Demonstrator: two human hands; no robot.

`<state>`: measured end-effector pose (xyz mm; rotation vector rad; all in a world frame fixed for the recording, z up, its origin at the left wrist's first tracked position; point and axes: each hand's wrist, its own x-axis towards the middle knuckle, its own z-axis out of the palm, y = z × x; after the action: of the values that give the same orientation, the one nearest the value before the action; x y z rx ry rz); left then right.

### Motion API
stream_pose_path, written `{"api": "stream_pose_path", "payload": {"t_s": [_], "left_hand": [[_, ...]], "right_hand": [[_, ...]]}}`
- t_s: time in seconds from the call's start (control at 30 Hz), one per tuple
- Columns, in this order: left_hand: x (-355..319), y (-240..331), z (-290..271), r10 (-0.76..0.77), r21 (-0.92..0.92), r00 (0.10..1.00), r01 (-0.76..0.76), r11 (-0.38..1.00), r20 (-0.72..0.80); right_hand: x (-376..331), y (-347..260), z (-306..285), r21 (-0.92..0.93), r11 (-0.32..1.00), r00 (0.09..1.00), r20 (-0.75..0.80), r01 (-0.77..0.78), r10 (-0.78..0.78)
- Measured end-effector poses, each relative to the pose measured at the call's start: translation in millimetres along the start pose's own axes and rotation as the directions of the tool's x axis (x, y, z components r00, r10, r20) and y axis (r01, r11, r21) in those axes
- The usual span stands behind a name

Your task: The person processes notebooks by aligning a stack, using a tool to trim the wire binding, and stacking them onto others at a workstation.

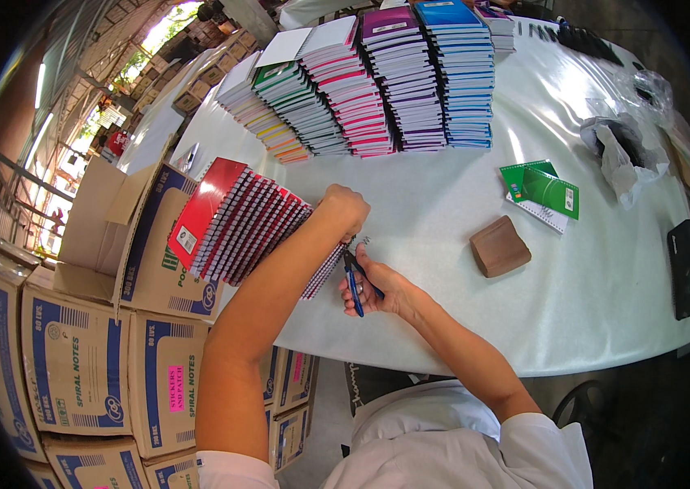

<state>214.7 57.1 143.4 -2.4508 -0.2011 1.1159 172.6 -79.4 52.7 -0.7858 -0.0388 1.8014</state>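
Now I curl my left hand (345, 208) closed on the red spiral notebooks (239, 224) while my right hand (377, 285) grips blue-handled pliers (353, 281) on the bench (443, 269).

1. My right hand (377, 285) covers most of the blue-handled pliers (353, 285); I can't see the tips.
2. My left hand (345, 208) hides the spiral end of the notebook row (247, 228).
3. The far notebook stacks (410, 73) are cut off at the table's (443, 285) far edge.
4. The black items (687, 261) at the table's right edge are too dark to identify.

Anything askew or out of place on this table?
The notebook stacks at the far edge lean leftward, fanned rather than square. Two green notebooks lie loose and crooked, apart from the stacks. No damage visible.
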Motion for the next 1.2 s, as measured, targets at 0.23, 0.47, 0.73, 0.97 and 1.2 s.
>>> {"api": "stream_pose_path", "payload": {"t_s": [0.23, 0.47, 0.73, 0.97, 1.2], "left_hand": [[-5.1, -2.1, 2.0, 0.034, -0.011, 0.999, -0.034, 0.999, 0.010], [-12.9, 2.0, -5.9, 0.006, 0.009, 0.995, -0.005, 1.000, -0.095], [-14.7, 3.8, -3.7, 0.039, 0.002, 0.993, -0.039, 0.999, -0.114], [-15.6, 1.8, -2.7, 0.031, 0.002, 0.991, -0.031, 1.000, -0.128], [-14.4, 2.3, -4.0, 0.030, -0.005, 0.994, -0.030, 1.000, -0.104]], "right_hand": [[4.8, -1.5, 5.1, -0.011, 0.998, 0.998, -0.035, 0.055, -0.056], [16.8, -5.2, -7.1, 0.097, 0.995, 0.996, 0.086, -0.006, -0.002], [3.9, -3.7, 7.1, 0.064, 0.998, 0.995, -0.101, -0.022, 0.028], [11.8, -5.1, 2.0, 0.090, 0.996, 0.996, -0.083, -0.014, 0.021], [9.9, -5.3, 0.3, 0.075, 0.997, 0.998, -0.059, -0.019, 0.023]]}}
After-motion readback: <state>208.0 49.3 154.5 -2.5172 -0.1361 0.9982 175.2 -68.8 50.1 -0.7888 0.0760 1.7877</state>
